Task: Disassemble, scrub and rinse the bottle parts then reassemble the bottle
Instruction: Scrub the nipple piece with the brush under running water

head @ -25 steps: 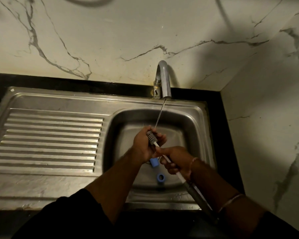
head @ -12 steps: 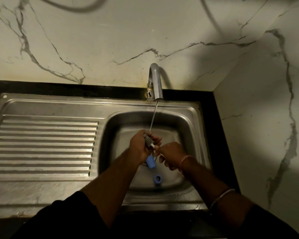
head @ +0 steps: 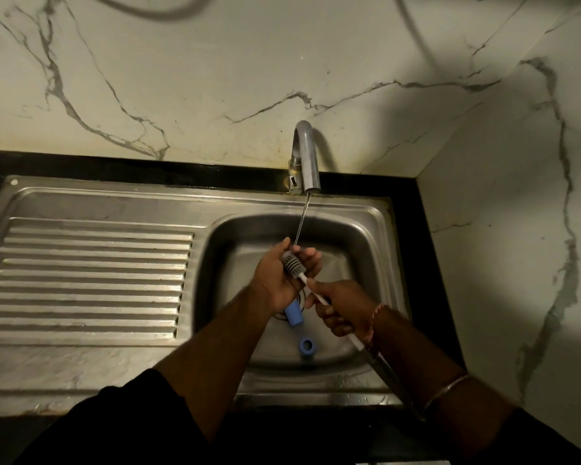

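Head view: left hand (head: 275, 280) hiding blue bottle (head: 293, 313).

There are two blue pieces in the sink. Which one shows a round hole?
The small blue ring, lying alone nearest the person, shows its round hole. The longer blue piece pokes out from under the left hand, no hole visible.

Dim, warm-yellow light overall. Brightest on the marble wall (head: 188, 82) above & left of the tap (head: 305, 156); big soft shadow falls across the wall right of the tap, darkening the corner. Sink basin (head: 359, 243) below the tap is murky w/ dull glare on its rim. Frame bottom goes near black. Wide-angle bend at the edges; slight softness & noise throughout.
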Available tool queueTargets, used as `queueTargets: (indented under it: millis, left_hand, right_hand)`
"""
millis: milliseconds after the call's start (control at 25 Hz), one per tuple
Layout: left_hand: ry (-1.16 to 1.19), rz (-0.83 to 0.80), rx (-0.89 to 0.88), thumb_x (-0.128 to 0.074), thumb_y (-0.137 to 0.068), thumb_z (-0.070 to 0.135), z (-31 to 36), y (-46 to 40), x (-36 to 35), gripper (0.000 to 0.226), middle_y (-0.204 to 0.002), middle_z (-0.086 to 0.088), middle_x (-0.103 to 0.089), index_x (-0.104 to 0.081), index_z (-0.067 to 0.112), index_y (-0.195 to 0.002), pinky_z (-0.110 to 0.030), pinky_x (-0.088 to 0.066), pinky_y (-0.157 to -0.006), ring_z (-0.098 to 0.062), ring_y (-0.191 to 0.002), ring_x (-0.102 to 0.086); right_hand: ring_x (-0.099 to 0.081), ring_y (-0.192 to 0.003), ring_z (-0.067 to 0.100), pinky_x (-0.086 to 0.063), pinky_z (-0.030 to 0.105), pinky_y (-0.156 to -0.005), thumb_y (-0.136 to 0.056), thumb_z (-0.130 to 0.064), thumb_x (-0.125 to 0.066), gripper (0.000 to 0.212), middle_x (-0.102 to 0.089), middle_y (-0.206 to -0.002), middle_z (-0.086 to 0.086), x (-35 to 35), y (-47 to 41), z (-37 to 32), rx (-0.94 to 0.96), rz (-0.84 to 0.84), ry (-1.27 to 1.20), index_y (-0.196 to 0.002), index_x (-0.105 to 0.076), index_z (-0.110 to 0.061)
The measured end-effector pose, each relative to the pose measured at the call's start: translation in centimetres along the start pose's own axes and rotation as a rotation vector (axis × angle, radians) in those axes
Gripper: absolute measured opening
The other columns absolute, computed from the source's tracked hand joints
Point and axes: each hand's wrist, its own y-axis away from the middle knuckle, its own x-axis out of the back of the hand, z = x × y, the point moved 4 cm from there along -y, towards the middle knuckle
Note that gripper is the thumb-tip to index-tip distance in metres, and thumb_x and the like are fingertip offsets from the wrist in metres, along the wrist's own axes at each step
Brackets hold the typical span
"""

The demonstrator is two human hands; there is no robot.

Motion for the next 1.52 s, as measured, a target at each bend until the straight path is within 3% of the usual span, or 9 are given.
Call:
queueTargets:
  millis: [200,360,440,680,760,920,1160,1280,1520]
  left_hand:
    - [-0.112,0.258,0.012,-0.044,-0.108,0.042,-1.8,-0.9,1.3,0.038,-0.085,-0.016,-0.069,-0.057,0.006,-0.112,-0.041,-0.059,-0.067,-0.033,-0.084,-0.071]
    - [-0.239,0.342,0.095,-0.043,-0.108,0.025,-0.4,-0.9,0.7,0.028,-0.102,-0.021,-0.071,-0.060,0.004,-0.118,-0.048,-0.056,-0.077,-0.035,-0.089,-0.070]
    - [-0.254,0.290,0.055,-0.043,-0.108,0.026,-0.3,-1.1,0.4,0.028,-0.089,-0.020,-0.071,-0.060,0.003,-0.107,-0.049,-0.058,-0.082,-0.033,-0.082,-0.071]
    - [-0.139,0.081,0.046,-0.050,-0.106,0.038,0.4,-3.8,-1.4,0.034,-0.082,-0.015,-0.071,-0.061,0.009,-0.093,-0.050,-0.057,-0.092,-0.034,-0.093,-0.073]
    - [-0.086,0.097,0.039,-0.053,-0.105,0.039,0.5,-4.3,-2.5,0.031,-0.080,-0.012,-0.069,-0.060,0.011,-0.094,-0.050,-0.058,-0.091,-0.032,-0.092,-0.073]
    - [0.122,0.220,0.030,-0.053,-0.105,0.042,0.6,-5.7,-4.1,0.030,-0.080,-0.007,-0.064,-0.059,0.012,-0.101,-0.048,-0.057,-0.093,-0.025,-0.079,-0.070]
    - [0.186,0.219,0.099,-0.045,-0.107,0.042,1.1,-6.9,-3.6,0.038,-0.087,-0.009,-0.062,-0.056,0.010,-0.122,-0.051,-0.055,-0.083,-0.027,-0.080,-0.070]
    - [0.171,0.135,0.114,-0.039,-0.107,0.036,1.0,-6.4,-3.6,0.036,-0.098,-0.012,-0.062,-0.054,0.009,-0.124,-0.052,-0.051,-0.086,-0.032,-0.094,-0.068]
    - [-0.260,0.109,-0.076,-0.056,-0.104,0.016,1.6,-7.1,-3.8,0.013,-0.109,-0.015,-0.068,-0.063,0.009,-0.111,-0.039,-0.059,-0.082,-0.028,-0.093,-0.069]
  right_hand:
    - [-0.056,-0.068,0.015,-0.049,0.033,-0.063,-0.103,-0.033,-0.048,0.020,-0.062,-0.085,-0.001,-0.9,-0.3,-0.3,0.495,0.629,1.379,-0.093,-0.061,-0.021]
    - [-0.055,-0.057,0.020,-0.045,0.034,-0.053,-0.088,-0.022,-0.068,0.007,-0.060,-0.070,0.003,-0.9,0.7,-1.2,0.927,0.772,1.618,-0.083,-0.066,-0.017]
    - [-0.058,-0.061,0.016,-0.052,0.034,-0.059,-0.095,-0.032,-0.060,0.019,-0.063,-0.073,-0.001,0.2,-0.8,-1.9,0.644,0.706,1.424,-0.082,-0.068,-0.021]
    - [-0.027,-0.040,0.009,-0.023,0.020,-0.038,-0.100,-0.050,-0.051,0.046,-0.037,-0.055,-0.003,-0.3,-1.1,-0.4,-0.150,0.031,-0.398,-0.080,-0.064,-0.010]
    - [-0.029,-0.041,0.010,-0.024,0.020,-0.040,-0.100,-0.051,-0.050,0.046,-0.038,-0.055,-0.003,0.5,-1.7,-0.9,-0.112,0.063,-0.393,-0.077,-0.060,-0.013]
    - [-0.060,-0.065,0.013,-0.057,0.037,-0.070,-0.103,-0.049,-0.041,0.044,-0.065,-0.073,-0.004,2.4,-4.1,-2.6,0.261,0.543,0.673,-0.077,-0.066,-0.022]
    - [-0.063,-0.070,0.012,-0.047,0.025,-0.059,-0.103,-0.040,-0.050,0.025,-0.068,-0.087,-0.004,2.7,-3.1,-3.7,0.552,0.884,1.242,-0.097,-0.068,-0.024]
    - [-0.059,-0.070,0.013,-0.042,0.026,-0.062,-0.104,-0.041,-0.047,0.030,-0.068,-0.087,-0.002,3.6,-4.3,-3.8,0.472,0.771,1.043,-0.095,-0.069,-0.023]
    - [-0.038,-0.040,0.013,-0.030,0.023,-0.043,-0.097,-0.057,-0.053,0.058,-0.053,-0.055,0.002,3.1,-6.1,-1.1,0.001,0.235,-0.071,-0.088,-0.073,-0.003]
